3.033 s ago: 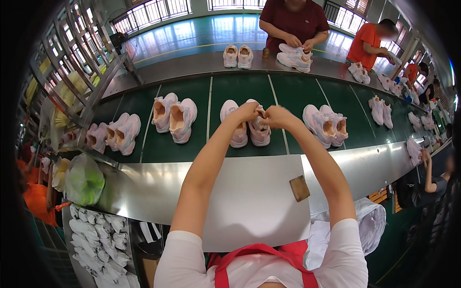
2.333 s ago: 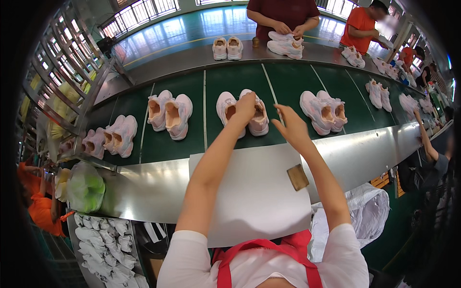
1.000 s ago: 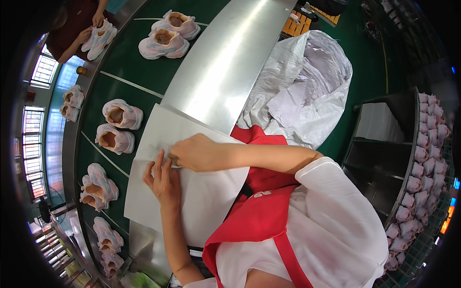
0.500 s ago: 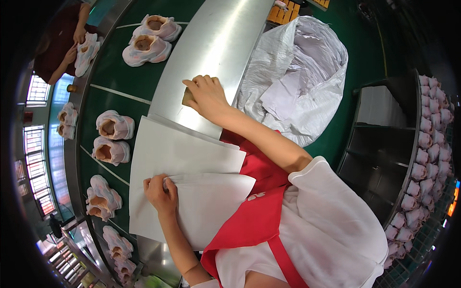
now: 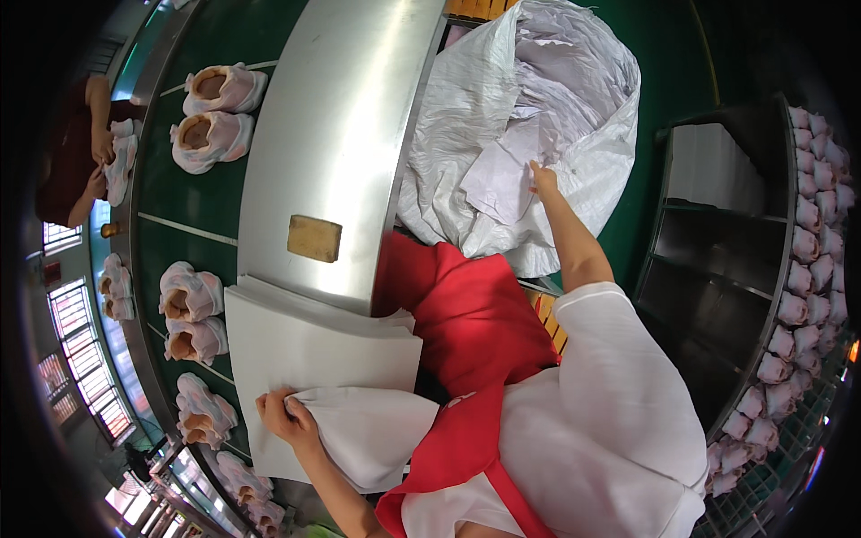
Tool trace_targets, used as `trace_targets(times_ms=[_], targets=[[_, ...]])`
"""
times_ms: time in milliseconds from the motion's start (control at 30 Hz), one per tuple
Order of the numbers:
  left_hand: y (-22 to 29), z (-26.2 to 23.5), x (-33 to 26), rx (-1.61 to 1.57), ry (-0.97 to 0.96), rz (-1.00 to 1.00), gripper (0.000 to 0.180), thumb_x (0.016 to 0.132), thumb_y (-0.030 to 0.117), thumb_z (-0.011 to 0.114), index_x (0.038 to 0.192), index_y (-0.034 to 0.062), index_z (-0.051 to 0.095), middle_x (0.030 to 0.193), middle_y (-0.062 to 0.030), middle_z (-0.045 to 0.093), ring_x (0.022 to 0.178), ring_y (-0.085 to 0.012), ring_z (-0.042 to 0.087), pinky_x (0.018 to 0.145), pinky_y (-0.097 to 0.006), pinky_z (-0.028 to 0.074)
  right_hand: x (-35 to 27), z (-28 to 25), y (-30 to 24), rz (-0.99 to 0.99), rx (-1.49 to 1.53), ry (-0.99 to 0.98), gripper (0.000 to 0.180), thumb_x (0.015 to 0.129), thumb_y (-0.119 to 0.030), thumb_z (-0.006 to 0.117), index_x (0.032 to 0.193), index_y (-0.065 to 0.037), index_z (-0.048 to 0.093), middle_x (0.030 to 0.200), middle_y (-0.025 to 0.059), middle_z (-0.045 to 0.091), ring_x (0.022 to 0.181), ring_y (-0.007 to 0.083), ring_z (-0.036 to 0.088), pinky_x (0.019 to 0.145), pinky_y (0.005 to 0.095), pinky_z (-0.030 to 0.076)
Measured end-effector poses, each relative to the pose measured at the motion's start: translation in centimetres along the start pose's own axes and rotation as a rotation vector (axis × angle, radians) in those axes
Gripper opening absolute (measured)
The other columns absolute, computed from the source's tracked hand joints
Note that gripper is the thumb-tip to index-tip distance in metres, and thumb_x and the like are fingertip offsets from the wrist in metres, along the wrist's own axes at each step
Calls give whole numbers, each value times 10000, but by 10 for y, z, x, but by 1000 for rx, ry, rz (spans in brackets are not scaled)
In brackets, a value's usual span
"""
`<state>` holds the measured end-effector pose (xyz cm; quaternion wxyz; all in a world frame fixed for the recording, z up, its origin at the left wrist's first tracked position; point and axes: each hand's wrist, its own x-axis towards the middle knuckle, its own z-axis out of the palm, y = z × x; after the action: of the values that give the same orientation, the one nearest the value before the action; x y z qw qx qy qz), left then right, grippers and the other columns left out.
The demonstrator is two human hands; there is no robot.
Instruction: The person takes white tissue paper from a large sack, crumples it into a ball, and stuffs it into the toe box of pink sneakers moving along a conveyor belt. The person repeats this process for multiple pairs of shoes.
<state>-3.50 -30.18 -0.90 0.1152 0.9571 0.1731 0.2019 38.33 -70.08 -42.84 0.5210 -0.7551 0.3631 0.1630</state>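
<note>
Beyond the left hand (image 5: 285, 414) lie a paper stack (image 5: 314, 345), a steel counter (image 5: 345, 134) bearing a tan block (image 5: 314, 238), and shoes (image 5: 190, 314) on a green belt (image 5: 179, 197). That hand pinches a loose, white, creased sheet (image 5: 368, 430). Well apart, the right hand (image 5: 542, 179) reaches into a sack (image 5: 466, 117) of crumpled paper, fingers touching a sheet; its grip cannot be told.

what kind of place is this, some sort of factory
Most likely a shoe factory packing line. Pairs of pale shoes lie spaced along a green conveyor belt, a stack of white wrapping paper sits on the steel bench, and a rack of more shoes stands nearby.
</note>
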Motion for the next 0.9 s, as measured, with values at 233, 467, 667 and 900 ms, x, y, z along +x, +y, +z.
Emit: trace_targets(times_ms=[233, 467, 667, 900], targets=[[2, 0, -2, 37, -47, -81, 243, 848, 184, 446, 688, 13, 512, 636, -117, 488, 633, -304, 422, 629, -390, 352, 40, 41, 29, -190, -483, -144, 269, 666, -242, 735, 709, -6, 613, 674, 101, 579, 481, 177, 526, 425, 320, 424], [4, 0, -2, 30, -54, -103, 257, 855, 201, 439, 690, 15, 504, 636, -114, 473, 664, -297, 423, 607, -383, 345, -1, 89, 20, 203, 408, 130, 633, 675, -394, 754, 1053, 76, 560, 972, 272, 587, 810, 296, 611, 726, 386, 510], [4, 0, -7, 28, -42, -102, 228, 852, 169, 451, 694, 13, 503, 644, -103, 475, 667, -274, 425, 594, -367, 340, -82, 180, -37, -372, 27, 178, 584, 701, -300, 703, 1153, 37, 550, 1138, 245, 562, 1046, 377, 546, 915, 392, 423], [4, 0, -5, 41, -50, -91, 214, 849, 152, 447, 697, 13, 505, 647, -102, 480, 663, -270, 429, 592, -362, 345, -141, 254, -63, -769, -442, -683, 463, 696, -228, 659, 1106, -23, 593, 1107, 230, 582, 1081, 360, 531, 922, 382, 426]])
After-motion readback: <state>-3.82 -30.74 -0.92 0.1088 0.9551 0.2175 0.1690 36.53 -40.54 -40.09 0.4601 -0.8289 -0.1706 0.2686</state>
